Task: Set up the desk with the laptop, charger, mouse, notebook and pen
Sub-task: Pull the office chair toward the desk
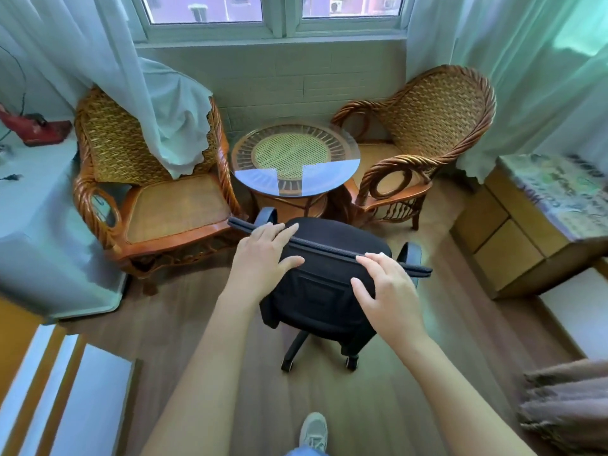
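I hold a thin, flat black padded case (329, 250), seen edge-on and running from upper left to lower right. My left hand (266, 255) grips its left part and my right hand (385, 287) its right part, fingers over the top edge and thumbs underneath. Directly below it stands a black office chair (316, 311) on castors. What the case contains is hidden. No laptop, charger, mouse, notebook or pen shows.
A round glass-topped wicker table (296, 156) stands beyond the chair, between two wicker armchairs (158, 192) (427, 133). A white surface (33, 192) with a red object (36, 128) is at left, a wooden drawer cabinet (513, 241) at right. My shoe (314, 432) is on the wood floor.
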Demonstrator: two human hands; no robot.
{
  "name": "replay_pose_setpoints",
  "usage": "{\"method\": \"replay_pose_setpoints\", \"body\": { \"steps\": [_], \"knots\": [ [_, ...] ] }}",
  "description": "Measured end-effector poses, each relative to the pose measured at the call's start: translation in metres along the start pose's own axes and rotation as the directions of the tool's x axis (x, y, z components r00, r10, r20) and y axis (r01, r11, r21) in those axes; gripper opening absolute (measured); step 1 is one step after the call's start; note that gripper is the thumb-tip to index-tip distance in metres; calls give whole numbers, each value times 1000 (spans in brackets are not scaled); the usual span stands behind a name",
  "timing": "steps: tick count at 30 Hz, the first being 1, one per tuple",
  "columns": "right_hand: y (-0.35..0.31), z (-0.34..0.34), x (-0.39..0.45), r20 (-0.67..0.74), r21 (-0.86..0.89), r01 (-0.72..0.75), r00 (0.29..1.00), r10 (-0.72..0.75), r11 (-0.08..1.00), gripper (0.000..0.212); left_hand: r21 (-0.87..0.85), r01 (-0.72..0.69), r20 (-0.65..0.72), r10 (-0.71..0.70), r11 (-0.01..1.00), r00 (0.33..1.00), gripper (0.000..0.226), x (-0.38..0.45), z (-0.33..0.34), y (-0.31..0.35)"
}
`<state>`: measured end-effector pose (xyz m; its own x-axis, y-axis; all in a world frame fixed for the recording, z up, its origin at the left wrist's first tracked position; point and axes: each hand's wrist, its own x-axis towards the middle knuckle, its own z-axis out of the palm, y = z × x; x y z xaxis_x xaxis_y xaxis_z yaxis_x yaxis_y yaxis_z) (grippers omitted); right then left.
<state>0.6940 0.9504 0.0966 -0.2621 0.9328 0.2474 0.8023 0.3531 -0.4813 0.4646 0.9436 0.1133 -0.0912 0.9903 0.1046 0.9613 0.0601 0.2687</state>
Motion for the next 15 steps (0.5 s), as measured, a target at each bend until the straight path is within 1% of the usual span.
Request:
{"method": "replay_pose_setpoints", "body": {
  "steps": [4, 6, 8, 10, 12, 15],
  "knots": [
    [13, 25, 34, 126, -92, -60, 989, 71, 994, 45, 53, -37, 207, 26, 998, 978, 61, 48, 20, -13],
    [18, 33, 44, 179, -128, -98, 977, 120, 987, 44, 42, -46, 263, 33, 998, 964, 55, 57, 33, -18],
    [24, 39, 49, 186, -149, -90, 976, 117, 985, 42, 2, -59, 214, 57, 998, 975, 46, 59, 42, -23],
    [30, 44, 49, 158, -150, -56, 984, 80, 987, 38, -31, -63, 141, 67, 998, 988, 39, 56, 46, -25],
    [37, 48, 45, 118, -155, -27, 992, 46, 988, 36, -67, -52, 107, 59, 996, 993, 36, 49, 49, -25],
    [41, 48, 34, 110, -143, -1, 994, 17, 990, 37, -116, -33, 62, 41, 993, 997, 35, 34, 55, -21]
  ]
}}
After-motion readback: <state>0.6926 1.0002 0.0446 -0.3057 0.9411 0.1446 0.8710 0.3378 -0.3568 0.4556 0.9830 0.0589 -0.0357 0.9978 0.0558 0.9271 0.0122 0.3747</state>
